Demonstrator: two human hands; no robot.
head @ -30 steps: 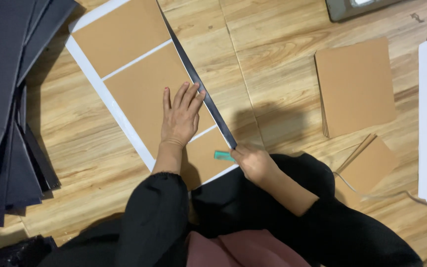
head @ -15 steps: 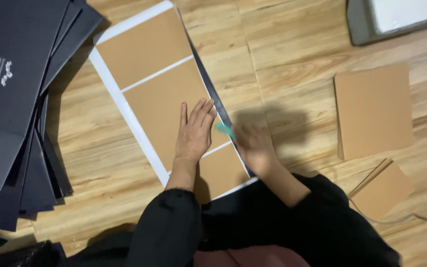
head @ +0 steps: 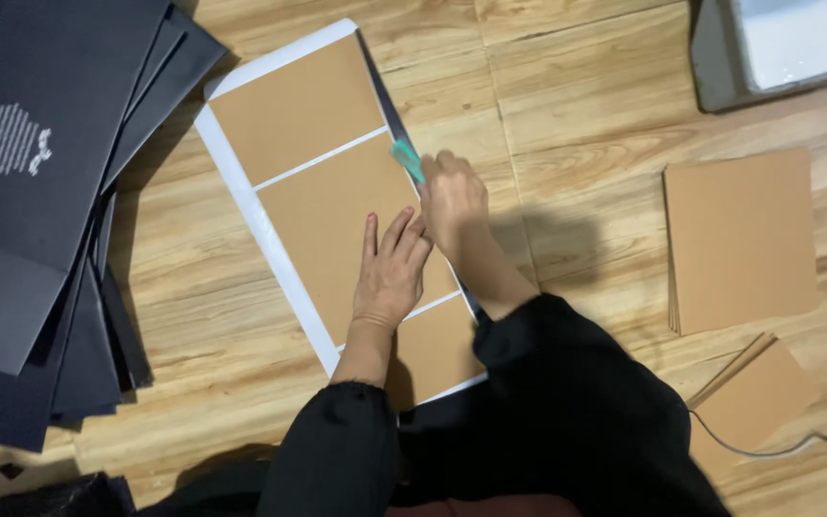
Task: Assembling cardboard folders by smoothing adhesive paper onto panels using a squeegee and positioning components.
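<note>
Both hands work on a long white sheet [head: 241, 196] that lies slanted on the pale wooden floor [head: 576, 115], with three brown cardboard panels stuck on it in a row. Farthest left in the scene, a fanned stack of black paper sheets [head: 40, 239] covers the floor, the top one bearing a small white printed mark. Just right of the stack comes the white sheet, its far panel [head: 294, 110] bare, its middle panel [head: 337, 235] under the hands and its near panel [head: 437, 349] partly hidden by black sleeves.

On the middle panel the left hand [head: 390, 278] lies flat, palm down, fingers straight and slightly spread, pressing the cardboard. Touching it on the right, the right hand [head: 452, 201] is curled into a fist around a small teal-handled tool [head: 408, 161], whose tip sits at the right edge of the middle panel, against the dark strip [head: 385, 86] that runs along that side of the sheet. What kind of blade or tip the tool has cannot be told.

Well apart to the right, a neat pile of brown cardboard rectangles [head: 744, 235] rests on the floor. Near it, closer to the person, lies a smaller brown cardboard piece [head: 753, 397] with a thin grey cable [head: 768, 450] beside it. At the far right corner sits a grey tray [head: 710, 57] with something white inside.
</note>
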